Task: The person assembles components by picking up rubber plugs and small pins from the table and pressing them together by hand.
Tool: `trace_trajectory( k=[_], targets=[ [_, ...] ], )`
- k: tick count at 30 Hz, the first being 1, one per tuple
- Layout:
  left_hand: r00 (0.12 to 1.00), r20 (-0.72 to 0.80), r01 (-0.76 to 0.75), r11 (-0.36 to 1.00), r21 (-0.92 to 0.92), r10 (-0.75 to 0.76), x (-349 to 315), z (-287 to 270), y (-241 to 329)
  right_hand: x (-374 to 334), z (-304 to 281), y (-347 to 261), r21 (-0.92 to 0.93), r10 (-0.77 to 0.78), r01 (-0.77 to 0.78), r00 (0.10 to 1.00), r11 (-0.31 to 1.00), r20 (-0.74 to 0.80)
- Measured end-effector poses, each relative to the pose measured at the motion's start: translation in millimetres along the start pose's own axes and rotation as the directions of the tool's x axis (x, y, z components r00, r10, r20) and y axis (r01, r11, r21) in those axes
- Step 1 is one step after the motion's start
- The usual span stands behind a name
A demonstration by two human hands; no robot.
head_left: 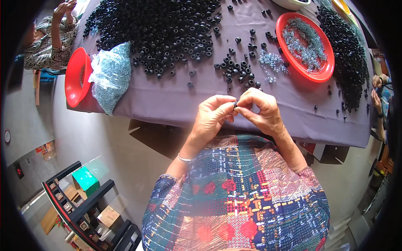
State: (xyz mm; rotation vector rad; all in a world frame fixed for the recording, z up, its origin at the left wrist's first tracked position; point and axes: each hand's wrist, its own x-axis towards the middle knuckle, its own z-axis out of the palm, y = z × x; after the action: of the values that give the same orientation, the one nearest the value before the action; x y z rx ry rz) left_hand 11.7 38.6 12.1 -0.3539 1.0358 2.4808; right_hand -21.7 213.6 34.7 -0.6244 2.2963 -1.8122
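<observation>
My left hand (212, 116) and my right hand (263, 111) meet over the near edge of the table. Between their pinched fingertips is a small black plastic piece (235, 104), mostly covered by the fingers. Just beyond the hands lies a loose cluster of round, hollow black plastic pieces (238, 70). A small heap of shiny silvery metal bits (272, 61) sits to the right of that cluster. More such bits lie in a red plate (289, 62) farther right. The exact kind of these parts is too small to tell.
A large pile of black pieces (167, 33) covers the far left of the purple tablecloth (167, 96); another pile (345, 54) lies right. At the left edge stand a clear bag of metal bits (113, 75) and a red bowl (73, 79). Other people (52, 42) sit at both sides.
</observation>
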Motion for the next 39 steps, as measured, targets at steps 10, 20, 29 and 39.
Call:
trace_trajectory(
  k=[10,20,29,39],
  targets=[
    [0.942,0.178,0.307,0.945,-0.113,-0.285,-12,-8,-8,-1,-16,-14,0.214,0.314,-0.418,0.864,0.883,0.394],
    [0.978,0.205,0.120,0.926,-0.358,-0.047,-14,-26,-8,29,12,30,-0.639,-0.272,0.329,0.943,0.695,0.190],
    [0.983,0.183,0.103,0.914,-0.392,-0.033,-14,-27,-6,42,12,26,-0.691,-0.270,0.339,0.939,0.639,0.212],
    [0.995,0.073,0.092,0.934,-0.346,-0.071,-7,-9,4,8,-1,-18,0.374,0.270,-0.284,0.959,0.883,0.091]
  ],
)
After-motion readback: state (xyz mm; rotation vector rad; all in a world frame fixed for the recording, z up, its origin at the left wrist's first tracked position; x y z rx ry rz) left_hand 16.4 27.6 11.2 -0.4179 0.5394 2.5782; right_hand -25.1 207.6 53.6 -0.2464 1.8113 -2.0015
